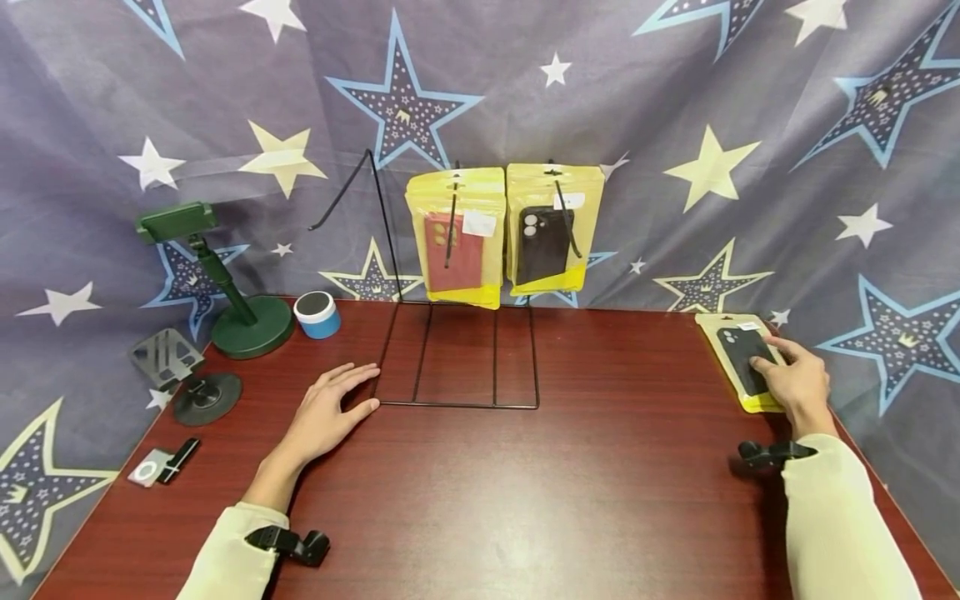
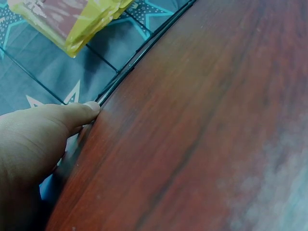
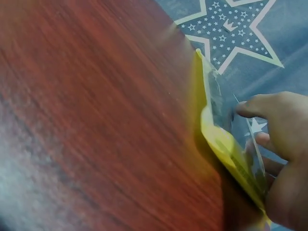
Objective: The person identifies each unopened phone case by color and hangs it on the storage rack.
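At the table's right side, my right hand [image 1: 799, 382] grips the edge of a yellow-edged clear pouch holding a black phone case [image 1: 742, 357]. The thumb is over the pouch front, and the other fingers are at its right edge. The right wrist view shows this pouch [image 3: 224, 144] from the side, by the right hand [image 3: 291, 144]. My left hand [image 1: 330, 412] lies with extended fingers at the left side of a black wire display rack [image 1: 457, 405]; its thumb tip is right at the front corner. Two pouches hang on the rack's hooks: a red phone case [image 1: 454, 258] and a black one [image 1: 545, 250].
A third rack hook [image 1: 341, 190] at left carries nothing. Left on the table stand a green phone stand [image 1: 251, 327], a blue-and-white round tub [image 1: 318, 315] and a small dark stand [image 1: 207, 398]. Nearer lies a small silver-and-black device [image 1: 153, 467]. A star-patterned curtain [image 1: 600, 108] backs the table.
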A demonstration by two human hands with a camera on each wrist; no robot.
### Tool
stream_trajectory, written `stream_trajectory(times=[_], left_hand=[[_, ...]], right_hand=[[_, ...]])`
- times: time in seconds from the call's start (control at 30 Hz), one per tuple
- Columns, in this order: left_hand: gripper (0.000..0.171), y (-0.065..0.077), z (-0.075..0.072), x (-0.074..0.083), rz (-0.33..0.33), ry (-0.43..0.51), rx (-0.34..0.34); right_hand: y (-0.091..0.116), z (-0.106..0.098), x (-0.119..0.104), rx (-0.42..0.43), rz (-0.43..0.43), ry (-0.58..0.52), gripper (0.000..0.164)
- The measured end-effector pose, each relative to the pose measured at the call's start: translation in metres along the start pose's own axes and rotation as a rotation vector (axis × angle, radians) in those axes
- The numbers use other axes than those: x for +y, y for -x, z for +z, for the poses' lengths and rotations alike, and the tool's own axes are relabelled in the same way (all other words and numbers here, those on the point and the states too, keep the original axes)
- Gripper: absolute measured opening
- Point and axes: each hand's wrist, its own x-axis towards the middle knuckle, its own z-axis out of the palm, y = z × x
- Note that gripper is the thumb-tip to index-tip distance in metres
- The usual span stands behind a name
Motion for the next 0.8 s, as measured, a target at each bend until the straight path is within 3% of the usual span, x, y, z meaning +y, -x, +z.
stream_trajectory(times=[0.13, 0.5, 0.67, 0.8], left_hand=[[0.053, 0.000, 0.000, 0.001, 0.002, 0.004, 0.002], [0.053, 0.000, 0.000, 0.001, 0.006, 0.002, 0.004], [0.053, 0.000, 0.001, -0.001, 0.019, -0.006, 0.019], [0.053, 0.001, 0.002, -0.001, 0.019, -0.004, 0.018]], right_hand=[[0.000, -0.003, 0.001, -0.054, -0.042, 0.059, 0.059], [0.001, 0.002, 0.004, -0.106, -0.111, 0.052, 0.053], [0.003, 0.006, 0.000, -0.114, -0.110, 0.024, 0.057], [0.004, 0.008, -0.003, -0.070, -0.166, 0.023, 0.055]])
